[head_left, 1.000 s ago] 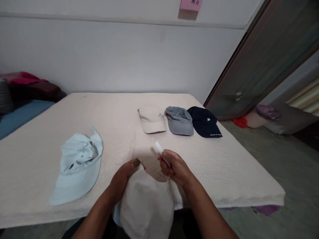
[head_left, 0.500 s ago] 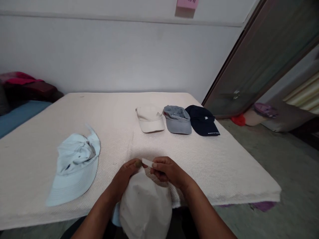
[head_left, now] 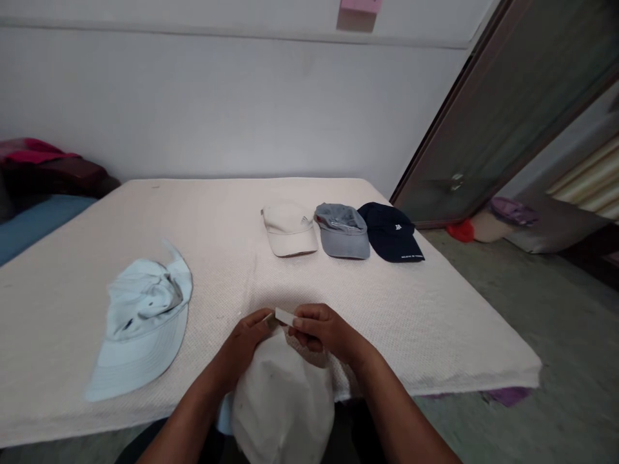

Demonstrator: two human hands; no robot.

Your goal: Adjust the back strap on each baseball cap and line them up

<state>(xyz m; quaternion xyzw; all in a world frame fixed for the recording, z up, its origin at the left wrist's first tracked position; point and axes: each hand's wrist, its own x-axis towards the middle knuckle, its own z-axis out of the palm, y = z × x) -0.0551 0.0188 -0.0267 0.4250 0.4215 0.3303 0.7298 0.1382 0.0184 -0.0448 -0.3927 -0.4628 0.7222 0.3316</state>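
The pale, rounded cap [head_left: 284,403] has its strap [head_left: 285,316] unfastened.

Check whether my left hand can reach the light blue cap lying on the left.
Probably yes: nothing visible blocks the way from your left hand to the light blue cap, though the held cap occupies it.

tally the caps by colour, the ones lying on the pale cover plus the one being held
Light blue cap: 1
Grey cap: 1
Navy cap: 1
Cream: 2, the lying cream cap and the held cream cap
Total: 5 caps
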